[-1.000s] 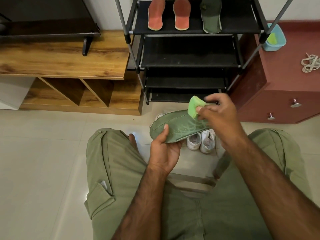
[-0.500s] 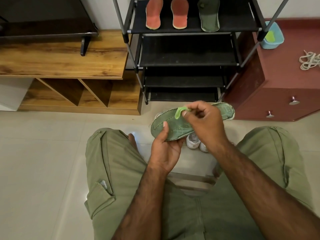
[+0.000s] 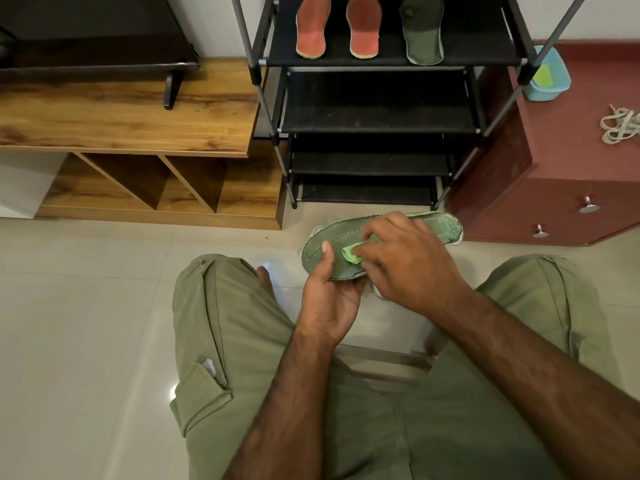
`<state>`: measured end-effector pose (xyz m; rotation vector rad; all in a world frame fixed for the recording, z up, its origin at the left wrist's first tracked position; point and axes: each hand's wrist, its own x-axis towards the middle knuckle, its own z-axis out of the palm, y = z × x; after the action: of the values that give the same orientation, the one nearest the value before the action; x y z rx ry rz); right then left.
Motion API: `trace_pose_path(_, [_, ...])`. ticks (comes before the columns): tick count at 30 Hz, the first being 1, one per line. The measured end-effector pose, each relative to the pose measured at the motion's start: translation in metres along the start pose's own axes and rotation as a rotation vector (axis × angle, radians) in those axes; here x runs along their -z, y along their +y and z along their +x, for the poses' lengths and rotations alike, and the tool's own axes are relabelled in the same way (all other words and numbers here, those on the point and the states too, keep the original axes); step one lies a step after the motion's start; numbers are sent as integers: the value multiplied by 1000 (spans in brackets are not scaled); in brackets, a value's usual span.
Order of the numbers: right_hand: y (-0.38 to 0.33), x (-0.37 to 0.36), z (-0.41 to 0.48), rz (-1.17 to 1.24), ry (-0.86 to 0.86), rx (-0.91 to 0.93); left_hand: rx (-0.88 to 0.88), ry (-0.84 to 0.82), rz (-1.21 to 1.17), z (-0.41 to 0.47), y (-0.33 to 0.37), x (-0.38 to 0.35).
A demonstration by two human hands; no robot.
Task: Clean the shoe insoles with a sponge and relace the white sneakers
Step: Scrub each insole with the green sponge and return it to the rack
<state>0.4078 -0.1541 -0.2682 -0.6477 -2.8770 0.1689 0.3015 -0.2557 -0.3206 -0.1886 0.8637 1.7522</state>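
Currently, in the head view, your left hand (image 3: 329,299) grips the left end of the green insole (image 3: 441,227), thumb laid across its top face. Your right hand (image 3: 412,268) pinches the sponge (image 3: 352,255) in curled fingers and presses it on the insole, just beside the left thumb. The insole is held above the floor, in front of your knees.

Status, as a judgement: three insoles (image 3: 363,27) lie on the top shelf of the rack (image 3: 381,62) and are probably finished. The one in hand appears to be the last to clean.

Remaining: the laces (image 3: 620,124) lie bundled on the cabinet (image 3: 571,150), well apart from the sneakers (image 3: 377,292), which are mostly hidden under your hands. Relacing has not begun.
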Motion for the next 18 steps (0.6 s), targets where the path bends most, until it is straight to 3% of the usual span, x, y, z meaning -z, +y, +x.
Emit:
trace_pose_path(2, [3, -2, 1, -24, 3, 16, -4, 6, 29, 0, -1, 1])
trace_pose_path(7, [12, -5, 8, 26, 45, -234, -1, -43, 36, 3, -3, 5])
trace_pose_path(12, [-13, -15, -12, 119, -33, -34, 28, -86, 28, 5, -6, 11])
trace_pose_path(16, [4, -13, -4, 84, 1, -294, 12, -85, 21, 6, -8, 8])
trace_pose_path(18, [-7, -17, -4, 78, -15, -235, 1, -104, 22, 7, -7, 10])
